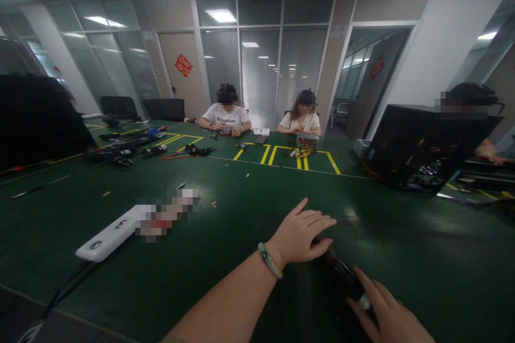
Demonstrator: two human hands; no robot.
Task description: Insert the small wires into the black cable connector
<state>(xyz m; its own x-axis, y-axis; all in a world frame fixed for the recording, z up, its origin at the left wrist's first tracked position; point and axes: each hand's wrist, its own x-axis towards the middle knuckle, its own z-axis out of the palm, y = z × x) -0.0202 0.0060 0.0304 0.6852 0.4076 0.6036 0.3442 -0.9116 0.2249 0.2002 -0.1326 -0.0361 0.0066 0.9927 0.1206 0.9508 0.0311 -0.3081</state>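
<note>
A dark, glossy, elongated object [341, 270] with a silvery near end lies low over the green table, its exact kind unclear. My right hand [388, 308] comes in from the bottom right, thumb and fingers closed around its near end. Close to its far end is my left hand [301, 233], its fingers stretched out and the thumb beside the dark object. Whether the thumb touches it I cannot tell. A pale green bangle [269, 261] circles my left wrist.
On the green table [241, 214], a white power strip [116, 233] lies to the left, partly blurred out. Black tools and cables [129, 147] sit beyond it. A black computer case [418, 144] stands right. Two people sit opposite; another is at far right.
</note>
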